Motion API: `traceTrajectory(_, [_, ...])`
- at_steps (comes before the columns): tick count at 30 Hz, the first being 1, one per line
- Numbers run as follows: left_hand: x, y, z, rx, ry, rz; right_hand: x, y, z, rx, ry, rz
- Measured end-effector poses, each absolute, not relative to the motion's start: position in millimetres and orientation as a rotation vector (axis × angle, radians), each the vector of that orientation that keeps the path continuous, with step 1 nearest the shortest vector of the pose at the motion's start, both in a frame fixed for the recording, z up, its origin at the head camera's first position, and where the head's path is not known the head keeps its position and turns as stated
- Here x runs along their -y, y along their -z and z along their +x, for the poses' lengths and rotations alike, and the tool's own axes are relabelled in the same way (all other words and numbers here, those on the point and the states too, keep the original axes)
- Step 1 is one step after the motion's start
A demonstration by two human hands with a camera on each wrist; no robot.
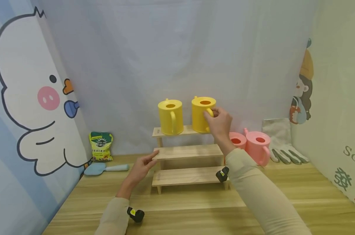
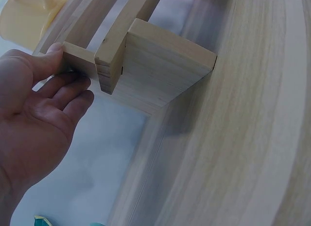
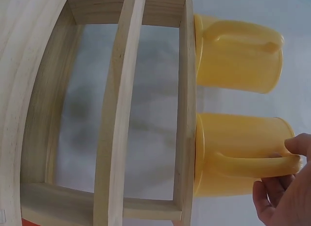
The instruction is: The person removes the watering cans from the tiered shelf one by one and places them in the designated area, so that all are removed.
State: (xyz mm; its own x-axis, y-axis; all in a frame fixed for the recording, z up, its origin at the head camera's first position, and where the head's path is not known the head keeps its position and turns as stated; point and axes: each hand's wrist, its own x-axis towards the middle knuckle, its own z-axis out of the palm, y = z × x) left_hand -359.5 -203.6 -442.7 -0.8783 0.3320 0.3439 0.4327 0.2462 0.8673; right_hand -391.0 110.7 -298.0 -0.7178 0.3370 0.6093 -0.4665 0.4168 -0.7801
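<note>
A three-tier wooden stand [image 1: 189, 151] is on the table. On its top tier are two yellow watering cans, a left one [image 1: 165, 119] and a right one [image 1: 198, 114]. My right hand [image 1: 219, 123] grips the right can by its handle, thumb and fingers around the upper part. Seen from the right wrist, this can's base [image 3: 200, 153] meets the top plank. My left hand [image 1: 140, 168] is at the left end of the middle tier. From the left wrist, the thumb [image 2: 54, 50] lies on the plank's end and the fingers curl beneath it.
Two pink watering cans [image 1: 255, 147] stand right of the stand, one partly behind my right arm. Farther right lie white gloves with grey-green fingertips [image 1: 286, 155]. At the left are a green-yellow packet [image 1: 101, 147] and a light-blue hand shovel [image 1: 96, 168]. Fabric walls enclose the table.
</note>
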Motion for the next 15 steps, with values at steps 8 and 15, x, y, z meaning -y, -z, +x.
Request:
traceTrajectory(8, [204.5,443.9,-360.8,2.409,1.73,-0.747,-107.0,297.4,-390.3,1.877,-1.412,0.063])
traceTrajectory(15, [204.5,443.2,-359.6,2.416,1.71,-0.755,-105.5,299.8,-389.6,1.825,-1.473,0.005])
